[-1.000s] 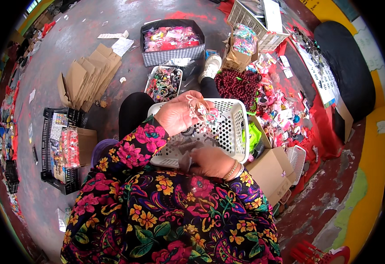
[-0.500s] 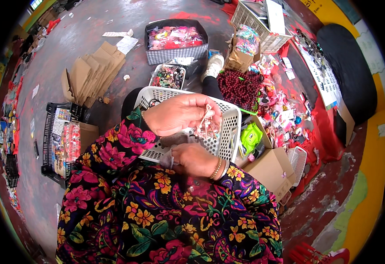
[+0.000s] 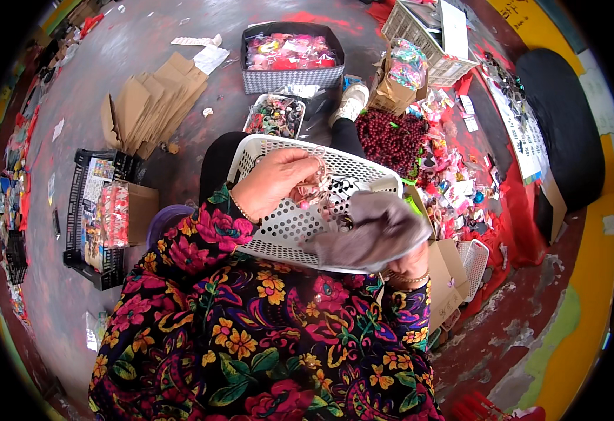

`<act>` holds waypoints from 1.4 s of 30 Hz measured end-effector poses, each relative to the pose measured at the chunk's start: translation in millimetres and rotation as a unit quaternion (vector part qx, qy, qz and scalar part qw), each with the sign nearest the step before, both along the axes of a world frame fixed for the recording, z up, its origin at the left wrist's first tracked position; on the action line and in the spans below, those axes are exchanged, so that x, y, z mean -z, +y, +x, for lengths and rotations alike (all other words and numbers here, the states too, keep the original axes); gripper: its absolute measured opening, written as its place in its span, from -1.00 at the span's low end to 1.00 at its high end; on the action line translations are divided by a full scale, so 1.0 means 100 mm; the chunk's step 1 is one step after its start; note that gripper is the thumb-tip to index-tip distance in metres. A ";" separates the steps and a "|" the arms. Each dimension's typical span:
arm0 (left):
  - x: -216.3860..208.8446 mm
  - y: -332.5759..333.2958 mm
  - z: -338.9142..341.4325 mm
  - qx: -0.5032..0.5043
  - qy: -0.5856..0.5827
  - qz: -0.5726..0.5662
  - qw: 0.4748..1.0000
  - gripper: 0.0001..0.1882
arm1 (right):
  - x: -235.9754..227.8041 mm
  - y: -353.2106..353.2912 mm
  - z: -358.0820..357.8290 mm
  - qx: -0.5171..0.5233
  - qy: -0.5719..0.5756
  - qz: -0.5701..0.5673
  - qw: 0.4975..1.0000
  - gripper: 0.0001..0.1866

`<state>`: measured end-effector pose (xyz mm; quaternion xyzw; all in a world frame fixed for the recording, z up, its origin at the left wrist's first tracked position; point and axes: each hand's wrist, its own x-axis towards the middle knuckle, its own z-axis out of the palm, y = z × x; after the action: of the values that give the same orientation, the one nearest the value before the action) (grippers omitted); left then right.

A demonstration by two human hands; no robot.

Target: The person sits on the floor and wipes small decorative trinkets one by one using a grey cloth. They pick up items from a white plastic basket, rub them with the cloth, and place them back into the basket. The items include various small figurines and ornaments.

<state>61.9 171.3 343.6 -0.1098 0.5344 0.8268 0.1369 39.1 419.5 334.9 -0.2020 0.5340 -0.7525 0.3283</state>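
Note:
A white perforated plastic basket (image 3: 284,230) rests on my lap, with some black-and-white small items (image 3: 342,186) in it. Above its left half, my left hand (image 3: 276,179) is closed on a bunch of pale pink, loop-like accessories (image 3: 311,188); their exact kind is unclear. My right hand (image 3: 411,264), at the basket's near right corner, grips a greyish-brown cloth (image 3: 371,233). The cloth is blurred by motion and spreads over the right part of the basket, hiding what lies beneath it and most of my right fingers.
Ahead stand a small white basket of hair ties (image 3: 277,116) and a grey checked box (image 3: 294,81) of bagged goods. Dark red beads (image 3: 391,139) and scattered trinkets (image 3: 454,179) lie to the right. Folded cardboard (image 3: 154,102) and a black crate (image 3: 75,217) are at left.
My right hand has moved right, and the greyish cloth now spreads out from it over the basket. My left hand has lowered slightly and moved left with the pink bunch.

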 end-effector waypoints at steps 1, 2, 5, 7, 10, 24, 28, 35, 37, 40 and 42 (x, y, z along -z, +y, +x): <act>0.03 -0.02 0.01 0.005 0.016 -0.012 1.000 -0.79 | -0.01 -0.03 0.09 0.125 -0.057 -0.068 0.988 -0.41; 0.05 -0.02 0.02 0.011 0.033 -0.025 0.999 -0.79 | 0.03 -0.04 0.05 0.149 -0.037 -0.073 0.985 -0.35; 0.08 0.02 0.00 0.014 0.073 -0.137 0.988 -0.80 | 0.00 -0.13 -0.02 0.162 -0.040 -0.067 0.984 -0.28; 0.03 0.04 0.00 0.013 0.135 -0.251 0.959 -0.81 | -0.02 -0.20 -0.01 0.162 -0.015 0.012 0.987 -0.27; 0.12 0.11 0.01 0.016 0.172 -0.316 0.933 -0.80 | -0.04 -0.38 0.03 0.089 0.046 0.096 0.990 -0.49; 0.21 0.28 0.05 0.128 0.013 -0.097 0.987 -0.77 | 0.37 -0.53 0.03 0.203 0.204 0.149 0.946 -0.79; 0.27 0.29 0.08 0.159 -0.019 0.015 0.987 -0.81 | 0.32 -0.51 0.03 0.213 0.199 0.173 0.941 -0.79; 0.20 0.17 0.03 0.135 -0.089 0.216 0.963 -0.83 | 0.42 -0.47 -0.03 0.283 -0.117 -0.024 0.952 -0.63; 0.21 0.12 -0.02 0.119 -0.060 0.251 0.959 -0.87 | 0.50 -0.35 -0.08 0.261 -0.150 -0.087 0.950 -0.56; 0.25 0.08 -0.02 0.083 -0.058 0.244 0.965 -0.86 | 0.47 -0.33 -0.05 0.204 -0.093 -0.097 0.970 -0.53; 0.28 0.08 -0.02 0.076 -0.053 0.245 0.965 -0.84 | 0.45 -0.38 -0.03 0.177 -0.064 -0.026 0.982 -0.57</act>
<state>60.4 179.2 315.4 -0.0754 0.3141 0.9128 0.2500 36.0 381.0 290.1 -0.0648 0.5195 -0.8236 0.2182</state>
